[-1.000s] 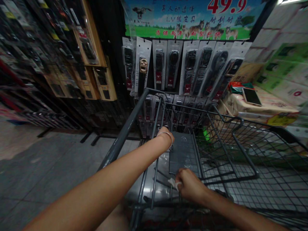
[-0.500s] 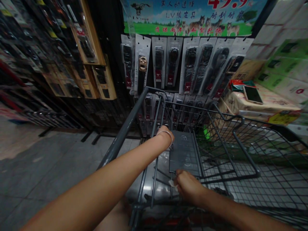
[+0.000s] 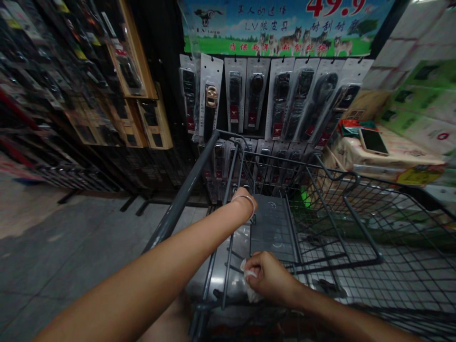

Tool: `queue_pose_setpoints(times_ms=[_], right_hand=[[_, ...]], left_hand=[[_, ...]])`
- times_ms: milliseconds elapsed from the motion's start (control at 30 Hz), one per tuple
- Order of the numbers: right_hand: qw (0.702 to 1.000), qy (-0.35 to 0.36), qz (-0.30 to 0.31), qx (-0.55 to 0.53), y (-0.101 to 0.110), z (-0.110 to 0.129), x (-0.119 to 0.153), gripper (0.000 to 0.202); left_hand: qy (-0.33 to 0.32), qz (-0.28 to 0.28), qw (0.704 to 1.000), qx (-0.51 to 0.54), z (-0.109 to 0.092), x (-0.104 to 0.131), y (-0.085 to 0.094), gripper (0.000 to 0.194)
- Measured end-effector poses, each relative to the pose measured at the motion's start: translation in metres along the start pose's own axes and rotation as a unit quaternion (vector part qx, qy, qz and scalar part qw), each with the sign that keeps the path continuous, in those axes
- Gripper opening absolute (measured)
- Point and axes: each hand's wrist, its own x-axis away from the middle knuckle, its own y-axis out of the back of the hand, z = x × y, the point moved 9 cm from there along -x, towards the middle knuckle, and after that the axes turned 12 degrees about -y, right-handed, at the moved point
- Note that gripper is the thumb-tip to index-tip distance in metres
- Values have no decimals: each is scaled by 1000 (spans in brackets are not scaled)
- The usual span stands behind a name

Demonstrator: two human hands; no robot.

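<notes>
A grey wire shopping cart (image 3: pixel 187 190) fills the middle and right of the view, with a grey plastic seat panel (image 3: pixel 272 225) inside it. My left hand (image 3: pixel 245 202), a silver bangle at its wrist, reaches over the handle bar and is closed at the wire frame by the panel's left edge. Its fingertips are mostly hidden behind the hand. Lower down, my right hand (image 3: pixel 269 275) is closed around a crumpled white tissue (image 3: pixel 252 285), just below the panel's near edge and by the cart's wires.
Packaged belts (image 3: pixel 256 95) hang on a rack behind the cart, under a sign (image 3: pixel 285 28). More boxed goods (image 3: pixel 155 121) hang at left. On the right, a phone (image 3: pixel 373 141) lies on stacked paper packs (image 3: pixel 399 159). Grey floor tiles (image 3: pixel 71 247) lie at lower left.
My right hand has shifted slightly left and turned, and more of the white tissue shows below its fingers. My left hand has stayed in place on the cart.
</notes>
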Motion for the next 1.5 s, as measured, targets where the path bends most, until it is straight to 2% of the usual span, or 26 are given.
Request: queue_pose_setpoints(times_ms=[67,167,267,367,467,667,800,867,1000,1067,1133,1200,1267,1367,1500], right_hand=[[996,-9,36,-85,-2,10,3,15],[983,4,90,-162,-3,42,13,12],[983,41,77,-160,6,71,23,13],[991,73,38,-108,11,80,26,10],[996,76,27,-42,8,66,20,8],[993,15,8,118,7,13,3,15],[985,-15,3,173,18,1,-4,20],[988,-10,-9,156,26,6,-8,19],[998,24,-18,63,37,21,-18,18],[999,45,-19,4,37,29,-20,19],[997,62,-12,-53,35,38,-21,20],[992,84,7,-92,29,49,-18,21],[987,125,28,-99,24,64,-14,20],[980,181,49,-73,19,77,-8,19],[981,174,78,-46,15,65,-10,21]], left_hand=[[1,4,1000,-5,0,0,0,30],[2,9,1000,-9,1,1,0,29],[-4,15,1000,-7,0,1,-1,30],[-1,5,1000,8,0,2,0,28],[0,-9,1000,15,0,3,2,27],[-6,0,1000,7,-1,4,2,26],[-8,-7,1000,3,1,10,9,25],[-9,-46,999,5,7,18,19,24],[-17,-199,979,-36,24,47,47,20],[22,-271,962,-34,39,64,52,20],[98,-316,943,32,60,79,46,26],[157,-313,929,119,72,83,32,35],[179,-282,927,172,72,80,20,45],[173,-234,940,176,62,72,15,49],[149,-208,954,156,55,66,17,38]])
